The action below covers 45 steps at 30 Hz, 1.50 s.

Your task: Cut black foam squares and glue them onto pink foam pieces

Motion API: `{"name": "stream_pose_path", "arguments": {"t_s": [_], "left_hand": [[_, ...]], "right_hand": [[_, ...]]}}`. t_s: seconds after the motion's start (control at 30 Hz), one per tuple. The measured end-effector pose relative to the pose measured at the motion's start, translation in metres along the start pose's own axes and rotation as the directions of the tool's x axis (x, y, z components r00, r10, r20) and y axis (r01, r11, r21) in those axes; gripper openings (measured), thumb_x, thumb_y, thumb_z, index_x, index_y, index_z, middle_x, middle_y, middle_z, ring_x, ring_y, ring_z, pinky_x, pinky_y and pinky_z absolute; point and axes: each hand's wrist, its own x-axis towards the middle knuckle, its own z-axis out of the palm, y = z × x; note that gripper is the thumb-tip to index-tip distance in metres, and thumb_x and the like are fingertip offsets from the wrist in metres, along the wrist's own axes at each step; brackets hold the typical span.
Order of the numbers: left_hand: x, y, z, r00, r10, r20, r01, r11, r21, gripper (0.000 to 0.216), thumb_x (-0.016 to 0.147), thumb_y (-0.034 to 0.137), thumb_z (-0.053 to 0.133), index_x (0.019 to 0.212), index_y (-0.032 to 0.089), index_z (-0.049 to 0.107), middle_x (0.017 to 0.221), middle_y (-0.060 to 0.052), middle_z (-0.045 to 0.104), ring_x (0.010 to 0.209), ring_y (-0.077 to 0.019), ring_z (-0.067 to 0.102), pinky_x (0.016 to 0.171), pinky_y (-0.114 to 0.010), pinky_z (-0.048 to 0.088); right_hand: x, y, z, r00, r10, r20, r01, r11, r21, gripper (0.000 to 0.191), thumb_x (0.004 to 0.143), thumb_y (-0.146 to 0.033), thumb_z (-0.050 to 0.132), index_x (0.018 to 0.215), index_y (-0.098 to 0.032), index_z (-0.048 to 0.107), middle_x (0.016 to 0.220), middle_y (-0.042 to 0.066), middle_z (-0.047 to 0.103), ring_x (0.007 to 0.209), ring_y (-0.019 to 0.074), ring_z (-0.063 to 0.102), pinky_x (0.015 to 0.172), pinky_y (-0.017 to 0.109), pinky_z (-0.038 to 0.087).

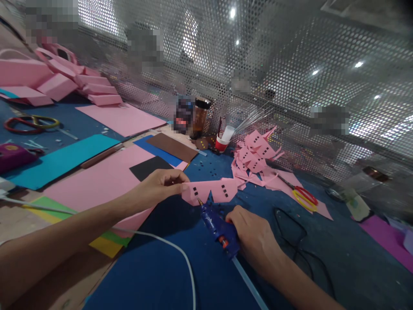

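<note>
My left hand pinches the left end of a pink paper cutout between thumb and fingers. The cutout has a V-shaped notch in its lower edge and two groups of small black squares. My right hand grips a blue hot glue gun, its fingers partly hidden behind the body. The gun's metal tip is at the cutout's lower left part, by one group of squares; whether it touches cannot be told. A clear glue stick sticks out of the gun's back. Small black bits lie beyond the cutout.
Similar pink cutouts are piled at the back right, near red-and-yellow scissors. A red-and-white cup and a brown jar stand by the perforated metal screen. A white cable crosses the front; a black cord lies right.
</note>
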Motion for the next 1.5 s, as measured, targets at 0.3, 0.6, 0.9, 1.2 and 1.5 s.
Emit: {"name": "stream_pose_path", "arguments": {"t_s": [0.3,0.6,0.9,1.2,1.5], "left_hand": [[0.0020,-0.0052,-0.0002,1.000,0.001,0.005,-0.001,1.000,-0.026,0.021,0.085,0.037,0.060,0.084,0.018,0.066,0.082,-0.003,0.071,0.080,-0.0195,0.065,0.074,-0.030,0.049],[0.0011,-0.0040,-0.0001,1.000,0.015,0.019,-0.015,1.000,-0.025,0.022,0.086,0.038,0.059,0.084,0.017,0.066,0.082,-0.003,0.070,0.081,-0.0184,0.064,0.074,-0.029,0.047],[0.0003,0.0006,-0.0007,1.000,-0.003,0.001,0.003,1.000,0.004,0.020,0.086,0.037,0.058,0.085,0.019,0.067,0.083,-0.003,0.070,0.081,-0.0181,0.063,0.073,-0.029,0.047],[0.0009,-0.0004,-0.0005,1.000,-0.008,-0.010,0.008,1.000,0.007,0.019,0.085,0.035,0.059,0.083,0.018,0.067,0.081,-0.002,0.069,0.078,-0.0167,0.061,0.070,-0.026,0.045],[0.0024,-0.0032,-0.0011,1.000,-0.013,-0.015,0.012,1.000,-0.007,0.019,0.084,0.036,0.060,0.085,0.018,0.066,0.083,-0.003,0.069,0.079,-0.0176,0.062,0.072,-0.028,0.047]], "right_hand": [[0.0001,-0.0004,-0.0015,1.000,-0.003,0.002,0.003,1.000,-0.019,0.015,0.081,-0.014,0.065,0.084,-0.020,0.052,0.078,0.000,0.056,0.065,0.0167,0.051,0.057,0.029,0.030],[0.0012,-0.0009,-0.0008,1.000,-0.007,-0.004,0.006,0.999,-0.042,0.014,0.082,-0.010,0.060,0.083,-0.020,0.051,0.076,0.000,0.057,0.065,0.0169,0.053,0.056,0.029,0.031],[-0.0004,0.0011,-0.0026,0.998,0.013,0.054,-0.011,0.999,-0.041,0.017,0.080,-0.006,0.059,0.084,-0.020,0.050,0.080,0.002,0.058,0.067,0.0172,0.054,0.058,0.029,0.033],[-0.0034,0.0018,-0.0012,0.999,0.019,0.043,-0.017,0.998,-0.053,0.024,0.075,-0.010,0.068,0.084,-0.021,0.049,0.079,0.000,0.056,0.066,0.0174,0.053,0.056,0.030,0.031],[-0.0011,0.0026,0.0003,1.000,0.014,0.006,-0.014,1.000,-0.015,0.016,0.080,-0.015,0.065,0.084,-0.021,0.050,0.079,0.000,0.056,0.064,0.0162,0.052,0.056,0.028,0.031]]}}
